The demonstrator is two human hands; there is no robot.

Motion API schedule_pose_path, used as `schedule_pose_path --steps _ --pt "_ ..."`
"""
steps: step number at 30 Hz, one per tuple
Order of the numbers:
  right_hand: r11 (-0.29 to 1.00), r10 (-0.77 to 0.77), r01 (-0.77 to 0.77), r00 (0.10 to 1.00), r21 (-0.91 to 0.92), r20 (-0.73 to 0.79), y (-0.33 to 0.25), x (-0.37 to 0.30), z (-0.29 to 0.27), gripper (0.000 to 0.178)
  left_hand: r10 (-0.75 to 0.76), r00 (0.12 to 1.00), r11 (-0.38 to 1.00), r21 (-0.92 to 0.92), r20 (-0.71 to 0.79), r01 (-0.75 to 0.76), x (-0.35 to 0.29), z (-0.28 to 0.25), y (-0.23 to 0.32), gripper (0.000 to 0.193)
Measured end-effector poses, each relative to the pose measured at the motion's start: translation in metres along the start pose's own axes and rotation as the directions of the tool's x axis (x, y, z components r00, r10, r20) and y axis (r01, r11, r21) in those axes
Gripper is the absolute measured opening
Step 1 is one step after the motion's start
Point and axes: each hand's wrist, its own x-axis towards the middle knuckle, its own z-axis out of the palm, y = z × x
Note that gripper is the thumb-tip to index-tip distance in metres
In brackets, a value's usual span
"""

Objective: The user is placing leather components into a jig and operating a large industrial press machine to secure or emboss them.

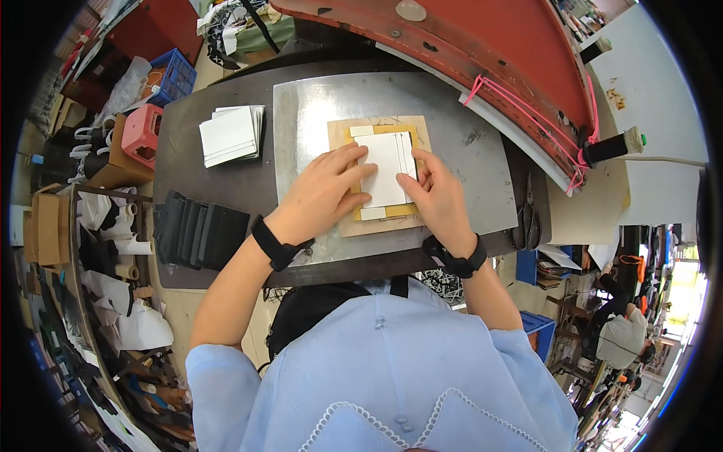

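A white rectangular panel [387, 162] with a few lines along its right side lies on a yellow pad [398, 212]. Under the pad is a tan board [340, 129], which rests on a grey metal plate [305, 98]. My left hand [320, 187] lies over the panel's left side, its fingers stretched out and touching the top. On the opposite edge, my right hand [440, 197] grips the panel, with the thumb on its face and the fingers along its side. A dark layer shows beneath the panel's right edge.
White panels [232, 135] are stacked at the left of the table, with black pieces [200, 230] fanned out nearer me. Scissors [529, 220] lie at the right edge. A red machine arm [482, 49] with pink cord [520, 113] overhangs the far right. Another person [620, 339] sits far right.
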Motion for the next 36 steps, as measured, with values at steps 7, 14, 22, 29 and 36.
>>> schedule_pose_path --steps 7,14,22,29,36 --pt "0.861 -0.368 0.281 0.919 -0.423 -0.138 -0.015 0.001 0.000 0.040 0.070 0.997 0.979 0.188 0.034 -0.075 0.002 -0.004 0.005 0.041" --pt "0.547 -0.608 0.597 0.765 -0.586 0.212 -0.012 0.003 -0.001 0.036 0.055 0.996 0.982 0.179 0.067 -0.067 0.003 -0.005 0.006 0.040" --pt "0.471 -0.607 0.643 0.733 -0.603 0.307 -0.021 0.005 -0.004 0.037 0.067 0.994 0.972 0.221 0.085 -0.085 0.005 -0.010 0.008 0.041" --pt "0.518 -0.607 0.622 0.751 -0.588 0.259 -0.022 -0.015 0.000 0.037 0.084 0.995 0.975 0.201 0.056 -0.093 0.004 -0.006 0.006 0.040" --pt "0.694 -0.605 0.595 0.787 -0.405 0.120 -0.008 -0.004 -0.020 0.043 0.014 0.999 0.992 0.126 0.029 -0.018 0.003 -0.012 0.007 0.042"
